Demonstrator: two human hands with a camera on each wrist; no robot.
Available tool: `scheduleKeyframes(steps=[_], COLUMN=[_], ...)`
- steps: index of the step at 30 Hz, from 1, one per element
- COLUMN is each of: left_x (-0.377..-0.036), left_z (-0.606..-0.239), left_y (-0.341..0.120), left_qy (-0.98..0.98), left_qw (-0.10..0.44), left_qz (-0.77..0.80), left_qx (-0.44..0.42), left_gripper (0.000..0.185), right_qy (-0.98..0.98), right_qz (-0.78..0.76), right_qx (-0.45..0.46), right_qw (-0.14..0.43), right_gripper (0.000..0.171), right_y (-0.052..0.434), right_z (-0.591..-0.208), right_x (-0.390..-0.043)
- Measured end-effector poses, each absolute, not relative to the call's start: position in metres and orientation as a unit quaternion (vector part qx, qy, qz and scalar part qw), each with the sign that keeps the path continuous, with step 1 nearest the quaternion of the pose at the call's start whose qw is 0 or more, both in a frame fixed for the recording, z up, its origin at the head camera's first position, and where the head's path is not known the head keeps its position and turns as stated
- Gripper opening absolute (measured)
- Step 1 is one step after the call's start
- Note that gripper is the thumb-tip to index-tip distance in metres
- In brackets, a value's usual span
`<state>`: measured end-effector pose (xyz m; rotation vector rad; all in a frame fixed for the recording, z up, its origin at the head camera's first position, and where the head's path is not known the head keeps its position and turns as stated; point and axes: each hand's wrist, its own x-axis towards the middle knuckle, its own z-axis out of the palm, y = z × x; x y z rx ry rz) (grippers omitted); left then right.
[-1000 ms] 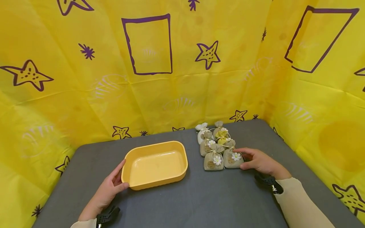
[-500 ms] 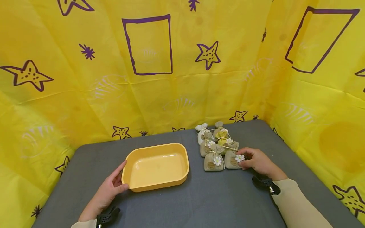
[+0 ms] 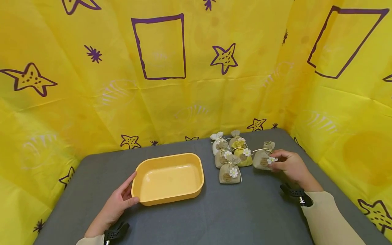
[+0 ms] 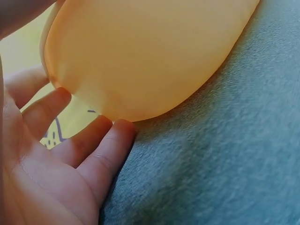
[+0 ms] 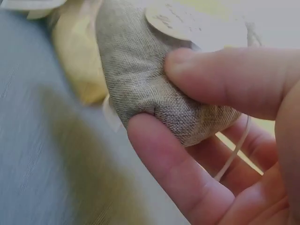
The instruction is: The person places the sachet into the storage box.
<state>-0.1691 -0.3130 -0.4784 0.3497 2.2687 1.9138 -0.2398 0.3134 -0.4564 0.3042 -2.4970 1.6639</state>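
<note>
My right hand (image 3: 291, 166) pinches a beige cloth sachet (image 3: 260, 160), tied at the neck and bearing a white flower and a round tag. In the right wrist view, thumb and fingers squeeze the sachet's woven side (image 5: 140, 79), and its shadow falls on the cloth below. At the left, my left hand (image 3: 117, 202) holds the end of a yellow rectangular tray (image 3: 168, 200), thumb at the near corner and fingers along the side. The left wrist view shows its fingertips against the tray's wall (image 4: 150, 93). Nothing lies in the tray.
Several more sachets stand grouped right of the tray: a beige one (image 3: 229, 175) in front, a yellow one (image 3: 244, 160) beside it, a white one (image 3: 216, 148) behind. Grey cloth (image 3: 214, 217) covers the table. Yellow patterned curtains (image 3: 196, 95) enclose the back and sides.
My right hand has taken hold of the front right beige sachet and moved it up and right, away from the group, uncovering the yellow one. The left hand stays at the tray.
</note>
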Motion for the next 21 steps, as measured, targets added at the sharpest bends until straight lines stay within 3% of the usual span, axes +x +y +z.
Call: scheduleKeyframes(steps=[7,14,21], left_x=[-0.171,-0.169,-0.170], left_z=[-0.479,-0.481,-0.482], left_y=[-0.308,-0.308,-0.306], left_qy=[0.752,0.752,0.756], left_qw=[0.082,0.079,0.077], left_qz=[0.641,0.642,0.639], left_qx=[0.129,0.127,0.119], left_gripper=[0.083,0.083,0.082], right_qy=[-0.843,-0.807,-0.790], right_qz=[0.520,0.573,0.591], right_qx=[0.120,0.141,0.147], right_qw=[0.060,-0.015,-0.075], right_gripper=[0.027,0.028,0.022], right_y=[0.274,0.196,0.099], right_z=[-0.409,-0.376,-0.373], right_x=[-0.244,-0.259,-0.265])
